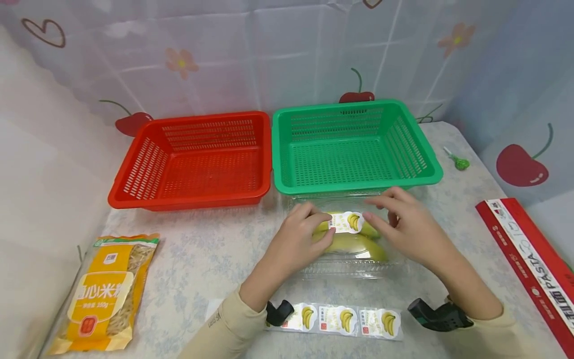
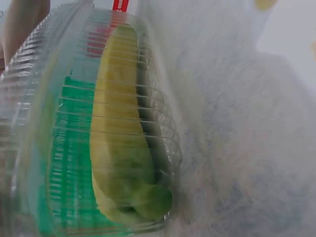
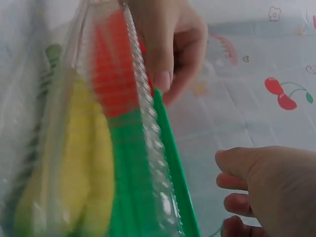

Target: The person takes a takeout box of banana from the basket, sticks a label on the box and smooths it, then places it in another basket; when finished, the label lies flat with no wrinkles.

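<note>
A clear plastic clamshell box (image 1: 345,271) with bananas (image 1: 350,244) inside lies in front of the green basket. A white banana-print label (image 1: 345,222) lies on top of its lid. At the label's left end is my left hand (image 1: 298,237), its index finger and thumb apart; whether they touch the lid cannot be made out. My right hand (image 1: 408,224) hovers by the label's right end, fingers loosely bent and holding nothing, as the right wrist view shows. The left wrist view catches a banana (image 2: 121,133) through the box's ribbed side.
A strip of banana labels (image 1: 338,320) lies nearer me. Behind the box stand a red basket (image 1: 193,202) and a green basket (image 1: 358,187). A yellow pasta bag (image 1: 105,294) is at left; a red pasta box (image 1: 529,264) and a green lollipop (image 1: 461,163) are at right.
</note>
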Demonstrator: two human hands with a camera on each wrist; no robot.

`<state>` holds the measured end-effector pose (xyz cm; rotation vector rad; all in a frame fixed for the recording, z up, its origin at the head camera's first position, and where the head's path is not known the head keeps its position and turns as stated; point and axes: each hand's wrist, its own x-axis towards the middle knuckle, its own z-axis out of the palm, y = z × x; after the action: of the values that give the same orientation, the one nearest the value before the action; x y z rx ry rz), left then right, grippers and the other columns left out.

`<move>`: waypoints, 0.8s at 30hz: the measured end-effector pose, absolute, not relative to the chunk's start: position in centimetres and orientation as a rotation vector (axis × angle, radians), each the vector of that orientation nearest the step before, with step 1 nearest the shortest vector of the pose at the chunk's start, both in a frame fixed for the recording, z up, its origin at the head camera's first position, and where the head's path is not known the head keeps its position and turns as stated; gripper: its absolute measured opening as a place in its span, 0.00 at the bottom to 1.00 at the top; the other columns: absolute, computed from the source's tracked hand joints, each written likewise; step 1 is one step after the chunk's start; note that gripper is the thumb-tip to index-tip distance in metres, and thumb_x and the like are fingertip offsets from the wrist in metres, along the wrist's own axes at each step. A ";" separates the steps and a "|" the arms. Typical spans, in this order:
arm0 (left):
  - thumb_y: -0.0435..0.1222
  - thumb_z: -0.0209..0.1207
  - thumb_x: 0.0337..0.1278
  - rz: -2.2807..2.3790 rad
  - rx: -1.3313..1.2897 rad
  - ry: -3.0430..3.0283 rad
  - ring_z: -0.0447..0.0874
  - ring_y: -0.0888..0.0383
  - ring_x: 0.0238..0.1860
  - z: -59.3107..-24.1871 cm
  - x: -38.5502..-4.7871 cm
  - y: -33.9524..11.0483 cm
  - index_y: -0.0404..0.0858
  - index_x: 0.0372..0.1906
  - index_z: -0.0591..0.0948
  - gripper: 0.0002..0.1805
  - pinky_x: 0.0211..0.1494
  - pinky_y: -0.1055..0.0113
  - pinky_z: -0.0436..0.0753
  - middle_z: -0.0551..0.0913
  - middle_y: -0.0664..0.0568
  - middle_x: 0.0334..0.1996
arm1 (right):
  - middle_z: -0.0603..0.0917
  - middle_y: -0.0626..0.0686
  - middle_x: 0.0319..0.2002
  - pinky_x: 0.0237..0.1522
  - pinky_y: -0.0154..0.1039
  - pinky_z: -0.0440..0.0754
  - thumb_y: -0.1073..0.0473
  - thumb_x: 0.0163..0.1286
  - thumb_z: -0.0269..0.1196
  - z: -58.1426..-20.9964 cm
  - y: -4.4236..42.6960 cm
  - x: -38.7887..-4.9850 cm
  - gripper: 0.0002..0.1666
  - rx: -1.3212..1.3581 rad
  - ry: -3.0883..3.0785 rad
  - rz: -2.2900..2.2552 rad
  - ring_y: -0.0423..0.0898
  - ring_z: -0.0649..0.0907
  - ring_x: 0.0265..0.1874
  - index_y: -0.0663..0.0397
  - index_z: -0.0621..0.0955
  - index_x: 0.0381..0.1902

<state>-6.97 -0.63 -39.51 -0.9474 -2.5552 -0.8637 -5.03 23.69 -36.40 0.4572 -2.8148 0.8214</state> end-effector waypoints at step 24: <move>0.68 0.51 0.60 -1.248 -0.455 -3.087 0.79 0.50 0.60 -40.4 -3.3 -5.5 0.76 0.74 0.49 0.40 0.58 0.46 0.79 0.80 0.51 0.61 | 0.36 0.75 0.71 0.50 0.75 0.62 0.28 0.68 0.53 -38.0 34.5 -15.5 0.60 -0.167 -3.108 1.074 0.79 0.54 0.62 0.37 0.29 0.79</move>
<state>-3.26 -5.54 -40.45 -0.4553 -3.0872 -1.2483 -15.51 34.47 -37.99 -0.1671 -3.1085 1.0736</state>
